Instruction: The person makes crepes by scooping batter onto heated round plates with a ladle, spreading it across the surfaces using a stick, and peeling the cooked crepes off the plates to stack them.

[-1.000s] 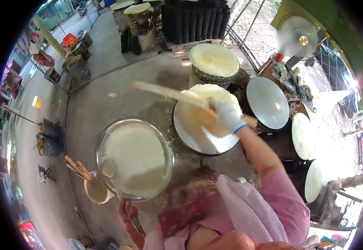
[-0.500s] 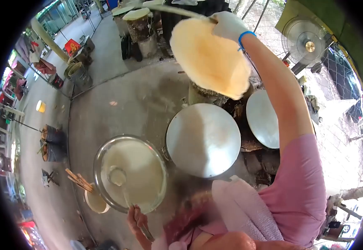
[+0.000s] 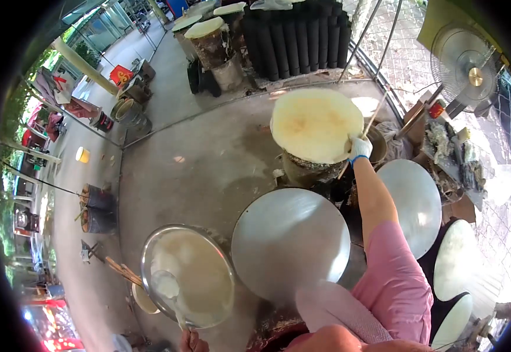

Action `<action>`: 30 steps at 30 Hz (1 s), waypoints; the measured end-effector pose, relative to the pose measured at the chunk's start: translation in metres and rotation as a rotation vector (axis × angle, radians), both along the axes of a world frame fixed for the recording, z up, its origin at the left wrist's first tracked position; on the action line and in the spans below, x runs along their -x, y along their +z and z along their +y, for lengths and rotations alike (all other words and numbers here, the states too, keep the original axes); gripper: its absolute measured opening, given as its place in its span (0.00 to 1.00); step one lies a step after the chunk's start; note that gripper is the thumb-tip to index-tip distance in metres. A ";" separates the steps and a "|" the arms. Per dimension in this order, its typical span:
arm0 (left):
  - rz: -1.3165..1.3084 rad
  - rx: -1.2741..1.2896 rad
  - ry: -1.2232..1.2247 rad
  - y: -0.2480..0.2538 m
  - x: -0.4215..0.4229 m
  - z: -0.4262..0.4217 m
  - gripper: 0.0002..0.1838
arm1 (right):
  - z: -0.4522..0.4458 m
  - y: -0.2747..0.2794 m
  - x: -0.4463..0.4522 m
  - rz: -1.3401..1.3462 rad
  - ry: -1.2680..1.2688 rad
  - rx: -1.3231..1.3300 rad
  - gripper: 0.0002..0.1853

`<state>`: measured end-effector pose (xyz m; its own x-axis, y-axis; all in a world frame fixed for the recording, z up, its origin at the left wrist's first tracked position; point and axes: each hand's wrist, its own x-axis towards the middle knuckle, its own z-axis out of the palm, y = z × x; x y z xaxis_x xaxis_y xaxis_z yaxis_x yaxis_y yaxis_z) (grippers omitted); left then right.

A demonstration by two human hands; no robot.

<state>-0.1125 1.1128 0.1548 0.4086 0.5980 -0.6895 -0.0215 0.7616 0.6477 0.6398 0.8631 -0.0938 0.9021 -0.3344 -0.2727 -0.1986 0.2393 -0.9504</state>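
Note:
In my right hand (image 3: 359,148), which wears a white glove with a blue band at the wrist, is a long thin stick (image 3: 375,114). The hand is at the right edge of a large round, pale yellow flatbread (image 3: 314,123), which lies on top of a drum-like stand (image 3: 311,170); whether the fingers also pinch the bread is unclear. My left hand (image 3: 194,341), partly cut off by the bottom edge, is closed round the handle of a ladle (image 3: 166,286). The ladle's bowl is over the pale batter (image 3: 205,276) in a wide metal basin (image 3: 227,249).
A round metal griddle (image 3: 290,243) stands right of the basin, a second griddle (image 3: 411,205) beyond my right arm. Wooden sticks (image 3: 123,270) rise from a tub by the basin. A fan (image 3: 472,76) stands by the wire fence. More pale rounds (image 3: 455,261) lie at right.
My right hand has come down and toward me; the flatbread that hung from it now lies flat on the stand. The ladle stays over the basin in my left hand. The view has shifted.

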 end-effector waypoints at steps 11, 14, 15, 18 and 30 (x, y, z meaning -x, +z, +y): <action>0.004 -0.140 0.077 -0.006 0.025 -0.016 0.12 | -0.030 0.018 0.013 0.098 0.246 1.154 0.39; 0.100 -0.034 0.080 -0.013 0.037 0.008 0.10 | -0.023 0.066 0.083 -0.080 0.285 1.259 0.40; 0.012 0.055 -0.071 -0.044 0.068 0.036 0.10 | -0.029 0.071 0.106 -0.197 0.450 0.939 0.33; 0.288 0.002 -0.303 -0.100 0.093 0.083 0.10 | -0.030 0.108 0.235 -0.216 0.462 0.646 0.25; 0.588 -1.367 -1.570 -0.307 0.026 0.231 0.16 | -0.008 0.119 0.805 0.354 0.519 0.500 0.25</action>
<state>-0.1384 1.3439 -0.1519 0.8836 0.1719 -0.4356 0.3441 -0.8693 0.3549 -0.1656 0.8551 0.0253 0.8642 -0.0542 -0.5002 -0.4773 -0.4032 -0.7808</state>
